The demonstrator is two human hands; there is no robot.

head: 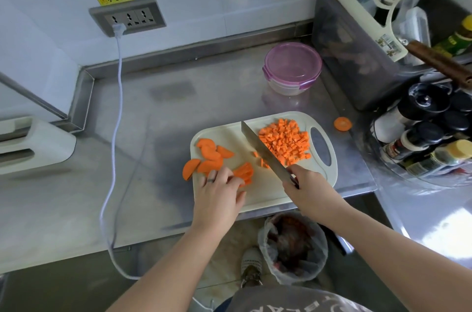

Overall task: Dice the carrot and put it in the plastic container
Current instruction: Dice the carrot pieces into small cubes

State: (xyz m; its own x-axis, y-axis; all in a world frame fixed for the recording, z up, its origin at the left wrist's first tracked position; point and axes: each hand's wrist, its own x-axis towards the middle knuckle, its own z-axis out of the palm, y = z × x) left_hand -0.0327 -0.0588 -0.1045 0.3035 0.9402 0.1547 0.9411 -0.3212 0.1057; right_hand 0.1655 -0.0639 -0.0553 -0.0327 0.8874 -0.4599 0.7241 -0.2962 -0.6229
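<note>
- The left hand (219, 191) lies on the near left part of the board (265, 194). Its fingers are bent down onto a small stack of carrot strips (245, 170) and pin them in place.
- The right hand (310, 189) is clenched round the handle of a knife (263, 151). The blade slants across the board between the strips and the dice, tip pointing away from the person.
- A pile of dice (286, 143) sits on the far right of the board, beside its handle hole. A few loose bits lie by the blade.
- Half-round slices (209, 156) are scattered on the left of the board, and one hangs over its left edge.
- A round carrot end (342, 123) lies on the desk (153, 158), just right of the board.
- The container (292, 68) stands on the desk beyond the board, apart from it, with its purple lid on.
- A lined bin (293, 248) stands on the floor below the desk edge.
- A white cable (112, 158) runs from the wall socket (127, 18) across the desk and over its front edge.
</note>
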